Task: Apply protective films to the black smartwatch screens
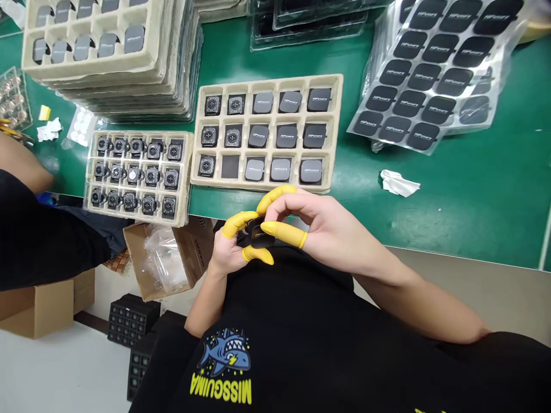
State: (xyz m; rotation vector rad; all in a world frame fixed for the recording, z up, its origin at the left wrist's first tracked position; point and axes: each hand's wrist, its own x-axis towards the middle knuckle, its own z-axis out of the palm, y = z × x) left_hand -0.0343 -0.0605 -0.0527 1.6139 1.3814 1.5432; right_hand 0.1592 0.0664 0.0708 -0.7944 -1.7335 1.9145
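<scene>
Between my hands, just off the table's front edge, is a black watch body (pixel 260 236) with a dark face. My left hand (pixel 235 241) grips its side, with yellow finger cots on the fingers and thumb. My right hand (pixel 310 221), also in yellow cots, has thumb and fingers pinched at its upper right; what lies in that pinch is hidden. Beyond my hands lies a beige tray (pixel 266 188) of watch bodies. Those at its left show their sensor backs, the others show dark labelled faces. One pocket (pixel 229 167) in the front row holds no watch.
A plastic-covered watch tray (pixel 189 172) stands at left, below tall stacked trays (pixel 172 69). At right are label sheets (pixel 411 103) and a crumpled tissue (pixel 399 183). A person's arm (pixel 21 163) reaches in at far left. Below are an open carton (pixel 193 252) and black foam blocks (pixel 133 318).
</scene>
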